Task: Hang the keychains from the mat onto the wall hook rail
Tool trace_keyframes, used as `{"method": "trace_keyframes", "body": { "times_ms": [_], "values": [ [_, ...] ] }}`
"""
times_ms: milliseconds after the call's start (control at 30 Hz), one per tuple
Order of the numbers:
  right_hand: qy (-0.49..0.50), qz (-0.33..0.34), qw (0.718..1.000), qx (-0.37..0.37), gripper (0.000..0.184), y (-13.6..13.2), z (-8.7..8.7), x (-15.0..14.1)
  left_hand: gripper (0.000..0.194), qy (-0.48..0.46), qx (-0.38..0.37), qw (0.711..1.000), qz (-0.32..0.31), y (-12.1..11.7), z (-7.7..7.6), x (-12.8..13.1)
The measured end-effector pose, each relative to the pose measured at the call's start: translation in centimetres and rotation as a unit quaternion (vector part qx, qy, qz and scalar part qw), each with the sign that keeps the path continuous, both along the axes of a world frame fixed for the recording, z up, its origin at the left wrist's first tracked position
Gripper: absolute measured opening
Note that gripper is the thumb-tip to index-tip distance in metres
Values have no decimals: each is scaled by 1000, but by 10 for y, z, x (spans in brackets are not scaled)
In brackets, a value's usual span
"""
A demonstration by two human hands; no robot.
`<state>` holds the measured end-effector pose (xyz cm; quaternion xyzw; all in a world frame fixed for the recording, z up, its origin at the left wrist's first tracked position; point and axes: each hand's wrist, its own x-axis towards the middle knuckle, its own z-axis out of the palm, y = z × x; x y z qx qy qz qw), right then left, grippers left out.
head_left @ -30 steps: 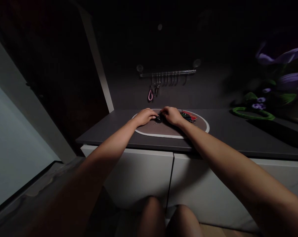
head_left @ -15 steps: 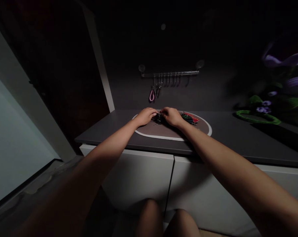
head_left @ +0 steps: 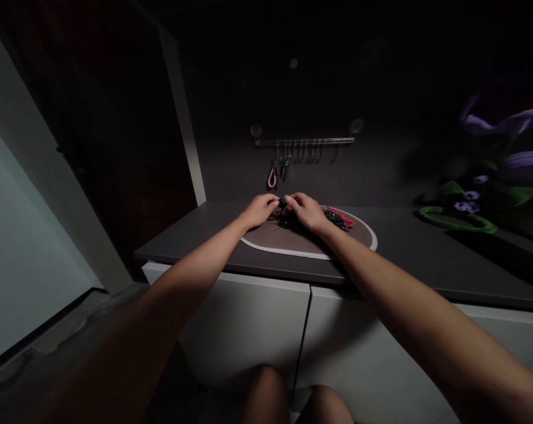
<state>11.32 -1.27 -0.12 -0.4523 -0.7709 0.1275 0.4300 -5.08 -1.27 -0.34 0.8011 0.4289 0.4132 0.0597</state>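
Over the brown oval mat with a white rim [head_left: 288, 244], my left hand [head_left: 260, 210] and my right hand [head_left: 308, 211] meet at their fingertips. Both pinch a small black object [head_left: 282, 204] from either side; it looks like part of a key bunch, but the dim light hides its exact kind. Just below the fingers, several dark and metallic keys [head_left: 282, 224] lie on the mat. To the right of my right wrist are a dark green, shiny coiled item [head_left: 335, 220] and a flat red item [head_left: 343, 216], partly covered by my forearm.
A clear rail with hooks [head_left: 310, 141] is fixed to the wall behind. From it hang a pink loop strap [head_left: 272, 178] and some keys [head_left: 285, 168]. Purple flowers [head_left: 467, 206] and a green ring [head_left: 456, 224] stand right on the grey counter [head_left: 407, 253].
My fingertips have drawn together and lifted slightly off the mat, with the small black object now showing between them. The view has tilted up a little.
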Motion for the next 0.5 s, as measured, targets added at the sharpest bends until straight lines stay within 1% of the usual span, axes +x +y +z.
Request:
{"method": "trace_keyframes", "body": {
  "times_ms": [167, 333, 500],
  "values": [
    [55, 44, 997, -8, 32, 8, -7, 0, 21, -34, -11, 999, -5, 0, 1, 1],
    [128, 99, 986, -32, 29, 15, -11, 1, 20, -57, -18, 998, -11, -1, 3, 1],
    [117, 101, 988, -14, 26, 17, -12, 2, 19, -106, -42, 993, -17, 3, 2, 0]
  ]
}}
